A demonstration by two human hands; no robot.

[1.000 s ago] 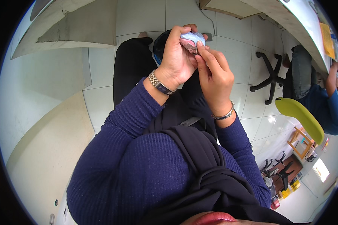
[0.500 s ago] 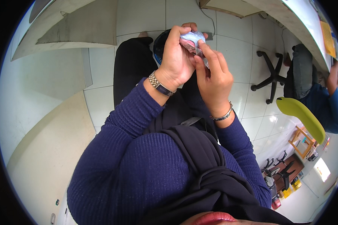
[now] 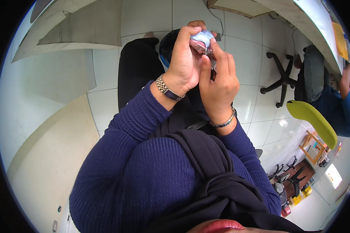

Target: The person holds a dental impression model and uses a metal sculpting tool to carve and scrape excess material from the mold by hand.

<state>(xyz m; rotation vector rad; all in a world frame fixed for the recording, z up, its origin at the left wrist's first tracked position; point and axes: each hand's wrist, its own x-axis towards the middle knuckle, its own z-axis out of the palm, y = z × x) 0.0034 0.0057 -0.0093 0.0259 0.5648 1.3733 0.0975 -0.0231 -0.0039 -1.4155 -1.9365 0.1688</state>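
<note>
Presumably light and soft, the pale-blue-and-pink bundle (image 3: 202,36) lies grasped in the left hand (image 3: 184,61), where I would hold its sides gently, while the right hand (image 3: 222,77) meets its right edge, grip indiscernible to me.

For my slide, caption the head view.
The left hand holds a blue-and-pink bundle as the right hand touches it.

left hand (image 3: 184,64): holds blue-and-pink bundle (image 3: 202,36) | right hand (image 3: 222,80): touches its edge | dark container (image 3: 168,42): partly behind left hand
</note>
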